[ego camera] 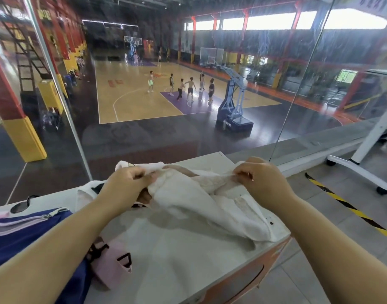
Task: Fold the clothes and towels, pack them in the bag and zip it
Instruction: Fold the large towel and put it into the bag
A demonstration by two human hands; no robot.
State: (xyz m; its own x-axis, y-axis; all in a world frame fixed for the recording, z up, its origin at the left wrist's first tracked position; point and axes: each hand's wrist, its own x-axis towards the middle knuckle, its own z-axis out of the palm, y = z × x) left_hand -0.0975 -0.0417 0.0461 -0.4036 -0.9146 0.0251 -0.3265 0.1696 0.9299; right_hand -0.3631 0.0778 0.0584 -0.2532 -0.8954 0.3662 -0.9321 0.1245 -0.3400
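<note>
Both of my hands are busy with one white towel (pixel 188 207). My left hand (pixel 126 183) pinches its upper edge with curled fingers and thumb. My right hand (pixel 261 178) pinches the same edge farther along, so the cloth stretches between the two. The rest of the towel hangs crumpled from that edge and lies on the white table (pixel 177 260), with one corner reaching the table's right rim.

Under my left forearm sits one navy bag (pixel 23 235) with pale lilac trim, on the left part of the table. One metal zip puller (pixel 53 213) shows at its top edge; I cannot tell how far the zip is open. Just beside the bag, toward me, lies one pink strap piece (pixel 113 263) with black buckles. Behind my left hand one more white cloth (pixel 89 189) with a black patch rests on the table, partly hidden.

Past the table stands a glass wall (pixel 297 106), and beyond it a basketball court (pixel 133 102) with two hoops and six players near the closer one. One black-and-yellow tape strip (pixel 352 212) runs across the floor at my right.
</note>
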